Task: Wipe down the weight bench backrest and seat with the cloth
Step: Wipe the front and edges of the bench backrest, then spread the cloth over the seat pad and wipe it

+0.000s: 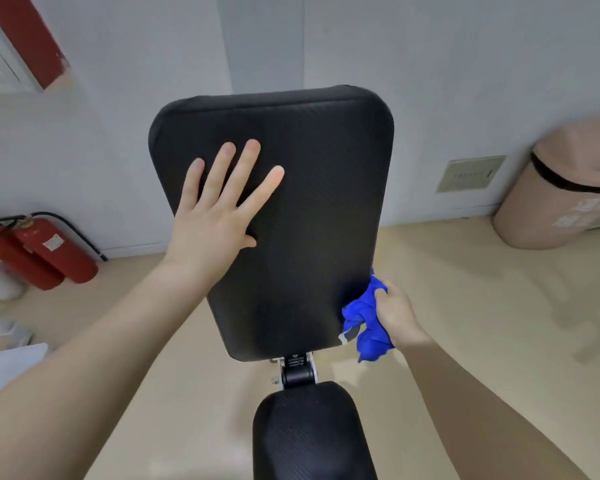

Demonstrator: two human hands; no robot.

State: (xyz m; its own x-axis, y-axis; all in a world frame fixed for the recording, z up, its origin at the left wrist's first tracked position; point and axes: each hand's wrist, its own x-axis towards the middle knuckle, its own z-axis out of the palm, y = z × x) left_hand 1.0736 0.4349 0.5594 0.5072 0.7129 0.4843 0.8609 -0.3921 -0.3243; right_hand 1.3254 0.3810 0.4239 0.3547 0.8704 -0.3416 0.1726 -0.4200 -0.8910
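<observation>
**Cloth at the backrest's lower right edge**

As we looked down over the bench, the pale floor and grey wall filled most of the view. The black backrest stood tilted up in front of us, its top end away from us near the wall. Below it, joined by a black and white hinge bracket, the black seat ran out of the bottom of the frame.

To the right, a beige bin with a dark band stood against the wall. To the left, two red fire extinguishers leaned by the wall on the floor.

Our left hand lay flat on the upper left part of the backrest, fingers spread and released, palm touching the pad and gripping nothing. Our right hand was clenched around the blue cloth, which was bunched up and pressed against the lower right edge of the backrest, just beside its bottom corner. Part of the cloth hung loose below the fist, clear of the seat.

A small pale plate was set low in the wall, left of the bin.
</observation>
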